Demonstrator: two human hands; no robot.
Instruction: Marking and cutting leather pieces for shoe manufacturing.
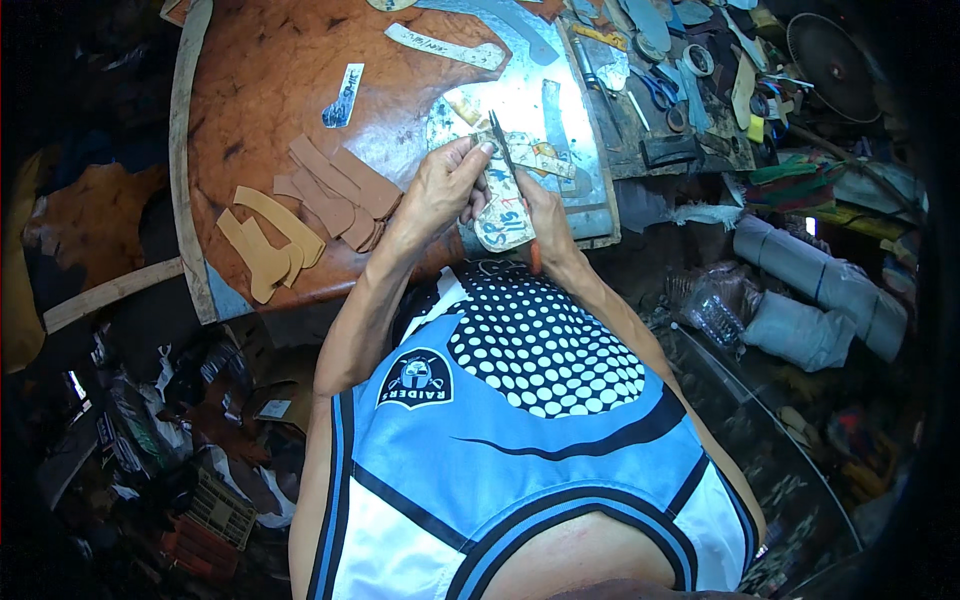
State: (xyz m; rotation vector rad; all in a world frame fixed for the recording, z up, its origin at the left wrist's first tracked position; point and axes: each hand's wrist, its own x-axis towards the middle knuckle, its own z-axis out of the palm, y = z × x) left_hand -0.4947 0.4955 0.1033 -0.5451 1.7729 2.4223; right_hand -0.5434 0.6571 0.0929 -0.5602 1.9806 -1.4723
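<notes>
Pinched in the fingers of my left hand [440, 188] is a whitish pattern piece [503, 220] with hand-drawn marks, held upright over the table's near edge. My right hand [547, 222] is closed around a pair of scissors [502, 146]. Their dark blades point away from me beside the piece, and an orange handle shows below my palm. Whether the blades touch the piece I cannot tell. Just beyond my hands another worn pattern strip [545, 158] lies on a shiny metal sheet [592, 205].
Left of my hands, brown leather pieces [335, 190] and tan leather pieces [262, 240] lie on a large brown hide [240, 110]. Farther off are loose patterns [445, 48]. A side bench [720, 150] holds blue-handled scissors [655, 90] and tape rolls. Wrapped rolls [820, 280] stand at the right.
</notes>
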